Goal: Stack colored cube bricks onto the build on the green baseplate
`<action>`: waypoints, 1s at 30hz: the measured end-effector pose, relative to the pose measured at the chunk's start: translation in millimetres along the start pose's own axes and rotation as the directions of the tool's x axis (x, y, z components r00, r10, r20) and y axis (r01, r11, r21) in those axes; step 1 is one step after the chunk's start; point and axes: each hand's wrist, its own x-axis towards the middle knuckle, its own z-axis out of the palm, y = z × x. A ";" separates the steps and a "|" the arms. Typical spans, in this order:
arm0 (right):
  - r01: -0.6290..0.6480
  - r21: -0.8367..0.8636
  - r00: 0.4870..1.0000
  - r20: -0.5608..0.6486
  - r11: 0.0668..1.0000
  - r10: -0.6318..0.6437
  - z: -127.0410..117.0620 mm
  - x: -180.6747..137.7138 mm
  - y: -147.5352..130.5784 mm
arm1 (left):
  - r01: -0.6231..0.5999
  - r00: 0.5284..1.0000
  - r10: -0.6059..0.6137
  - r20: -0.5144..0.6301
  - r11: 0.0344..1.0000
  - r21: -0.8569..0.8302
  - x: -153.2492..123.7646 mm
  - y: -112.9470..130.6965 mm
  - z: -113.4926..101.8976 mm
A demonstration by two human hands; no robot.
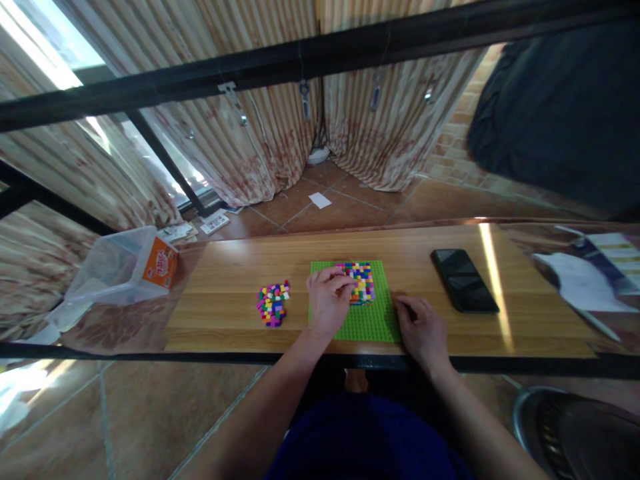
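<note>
A green studded baseplate point(367, 328) lies on the wooden table, carrying a raised block of multicoloured toy bricks point(364, 283) on its upper part. My left hand point(329, 300) reaches over the left side of these bricks, thumb and fingers pinched together. Whatever is between its fingertips is too small to make out. Beside the baseplate's right edge, my right hand point(424, 328) rests with its fingers curled; the inside of the hand is hidden. To the left lies a loose pile of small coloured bricks point(273, 305).
A black smartphone point(464, 280) lies on the table point(220, 267) at the right. On the left stands a clear plastic box point(117, 267) with an orange label. Papers point(583, 283) lie past the table's right end. A dark bar point(280, 59) crosses in front of the curtains point(280, 147).
</note>
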 end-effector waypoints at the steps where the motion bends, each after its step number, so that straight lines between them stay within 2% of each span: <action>1: 0.001 -0.002 1.000 0.003 1.000 -0.001 -0.3 0.1 -0.4 | 0.012 1.000 -0.012 -0.004 1.000 -0.023 0.5 0.0 0.6; 6: -0.005 -0.008 1.000 0.002 1.000 0.005 -1.2 0.2 -1.4 | 0.040 0.999 -0.042 -0.020 0.995 -0.088 2.5 -0.4 3.5; 11: 0.007 -0.012 1.000 0.003 1.000 -0.007 -1.0 -0.1 -1.0 | 0.022 0.999 -0.023 -0.023 0.999 -0.025 1.6 -0.8 4.2; 15: -0.010 -0.018 1.000 0.005 1.000 0.010 -0.4 -0.1 -0.3 | -0.105 0.994 0.104 0.016 0.984 0.141 -3.4 -1.0 0.1; 19: -0.008 -0.003 1.000 0.007 1.000 0.008 -0.5 0.1 -0.4 | -0.264 0.964 0.241 0.110 0.913 0.311 -9.4 3.2 -6.2; 24: -0.016 -0.012 1.000 0.013 1.000 0.016 -0.9 0.5 -1.3 | -0.289 0.955 0.237 0.179 0.877 0.383 -14.1 10.4 -8.6; 30: 0.001 -0.035 1.000 -0.004 0.999 -0.001 -0.5 -1.2 1.9 | -0.312 0.947 0.247 0.205 0.860 0.404 -19.5 9.9 -4.5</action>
